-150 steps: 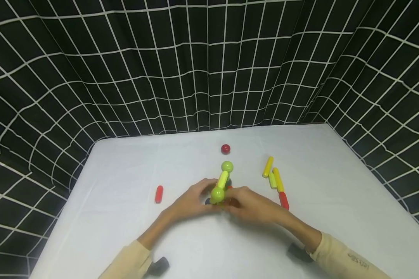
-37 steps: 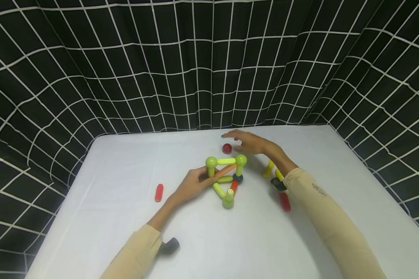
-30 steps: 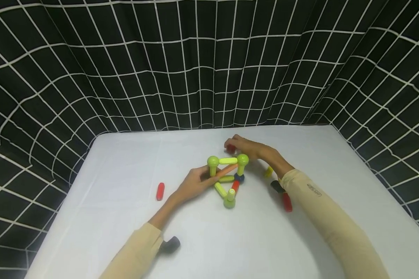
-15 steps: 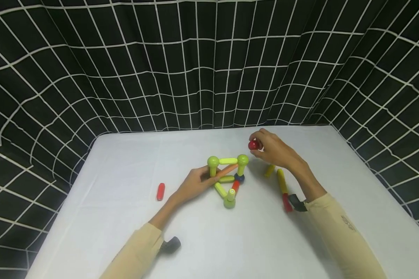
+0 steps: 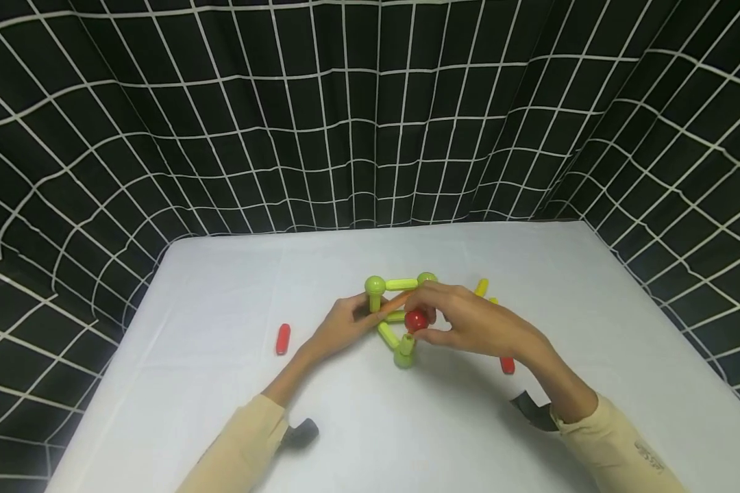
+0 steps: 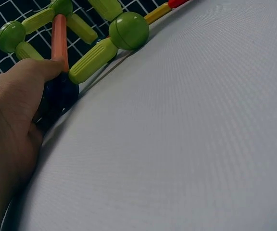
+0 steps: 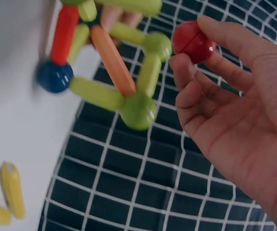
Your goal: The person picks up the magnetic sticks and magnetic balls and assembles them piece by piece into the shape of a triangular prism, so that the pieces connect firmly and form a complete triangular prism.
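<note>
The structure of sticks and balls stands mid-table, with a green ball (image 5: 375, 285) on an upright stick at its back left. My left hand (image 5: 342, 330) grips its lower left corner; the left wrist view has the thumb on an orange stick (image 6: 59, 41) by a dark blue ball (image 6: 67, 91). My right hand (image 5: 477, 322) pinches a red ball (image 5: 416, 320) just above the front upright stick (image 5: 408, 344). In the right wrist view, the red ball (image 7: 193, 42) sits between thumb and fingertips, apart from the structure. My right hand hides part of the structure's right side in the head view.
A red stick (image 5: 283, 339) lies on the white table (image 5: 222, 287) to the left. Yellow sticks (image 5: 482, 287) and another red stick (image 5: 508, 365) lie to the right, partly behind my right arm. A dark grid curtain (image 5: 370, 123) surrounds the table's back and sides.
My right hand took hold of the red ball at the back of the table and brought it forward and left over the structure's front. My left hand stays where it was.
</note>
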A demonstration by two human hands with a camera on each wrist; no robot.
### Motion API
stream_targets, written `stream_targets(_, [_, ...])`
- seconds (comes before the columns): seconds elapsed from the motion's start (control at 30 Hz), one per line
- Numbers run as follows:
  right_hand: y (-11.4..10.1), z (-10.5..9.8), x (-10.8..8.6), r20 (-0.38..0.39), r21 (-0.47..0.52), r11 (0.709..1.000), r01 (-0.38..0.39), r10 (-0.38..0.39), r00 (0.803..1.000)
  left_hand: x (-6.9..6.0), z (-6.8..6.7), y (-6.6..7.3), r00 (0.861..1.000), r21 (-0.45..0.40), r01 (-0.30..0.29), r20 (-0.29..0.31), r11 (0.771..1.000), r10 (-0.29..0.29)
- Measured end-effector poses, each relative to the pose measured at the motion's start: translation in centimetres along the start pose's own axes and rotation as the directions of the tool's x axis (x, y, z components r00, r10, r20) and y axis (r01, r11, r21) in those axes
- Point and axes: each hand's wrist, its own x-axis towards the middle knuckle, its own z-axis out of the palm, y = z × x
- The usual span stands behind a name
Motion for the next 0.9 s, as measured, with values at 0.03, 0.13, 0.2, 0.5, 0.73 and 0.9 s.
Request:
stream_targets(0.03, [0.0, 0.4, 0.1, 0.018, 0.002, 1.0, 0.018, -0.018, 1.0, 0.0, 0.0, -0.1, 1.0, 0.003, -0.005, 0.003, 1.0, 0.005])
stream_targets(0.13, [0.1, 1.2, 0.4, 0.047, -0.001, 0.998, 0.056, -0.056, 0.997, 0.2, 0.1, -0.3, 1.0, 0.013, -0.018, 0.008, 1.0, 0.018])
stream_targets(0.2, [0.1, 1.4, 0.5, 0.057, -0.004, 0.998, 0.064, -0.064, 0.996, 0.2, 0.0, -0.3, 1.0, 0.017, -0.019, 0.011, 1.0, 0.018])
stream_targets(0.5, [0.6, -0.4, -0.4, 0.058, 0.002, 1.0, -0.011, 0.011, 0.998, 0.2, -0.1, -0.2, 1.0, 0.035, -0.026, 0.004, 0.999, 0.026])
stream_targets(0.73, [2.9, -2.8, -2.3, -0.095, -0.104, 0.963, -0.249, 0.24, 0.966, 0.1, -0.1, 0.0, 1.0, 0.034, -0.009, 0.005, 0.999, 0.009])
stream_targets(0.9, [5.9, -2.3, -3.6, -0.003, -0.114, 0.863, -0.492, 0.495, 0.869, 0.1, 0.0, -0.2, 1.0, 0.039, -0.022, 0.007, 0.999, 0.022])
